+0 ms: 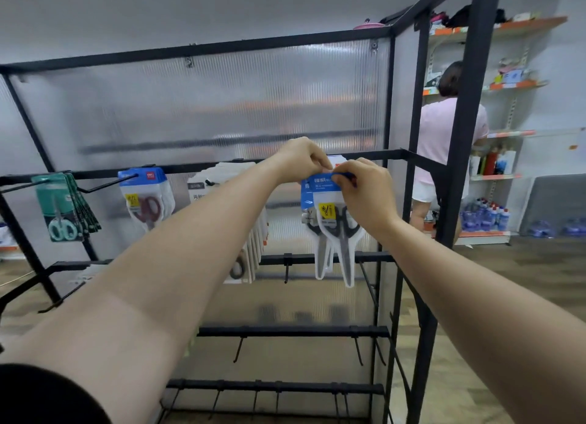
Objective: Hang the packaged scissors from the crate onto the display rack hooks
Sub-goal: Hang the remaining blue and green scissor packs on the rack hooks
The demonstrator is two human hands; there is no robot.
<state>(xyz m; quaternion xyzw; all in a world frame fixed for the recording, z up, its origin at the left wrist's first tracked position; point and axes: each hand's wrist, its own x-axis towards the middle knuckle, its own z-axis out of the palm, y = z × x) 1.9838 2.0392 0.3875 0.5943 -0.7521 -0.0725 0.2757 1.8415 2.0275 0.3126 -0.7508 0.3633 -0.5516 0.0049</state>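
Observation:
A blue-topped pack of black-handled scissors (336, 233) hangs at the right end of the black display rack's upper bar (390, 155). My left hand (301, 159) pinches the pack's top from the left. My right hand (364, 192) grips the blue header from the right. Another like pack sits just behind it. The hook there is hidden by my fingers. The crate is out of view.
More packs hang to the left: white ones (253, 243), red-handled scissors (147, 198), green ones (65, 208). Bare hooks (287, 270) stick out of the lower bars. A person in pink (444, 144) stands at shelves behind the rack's right post (463, 138).

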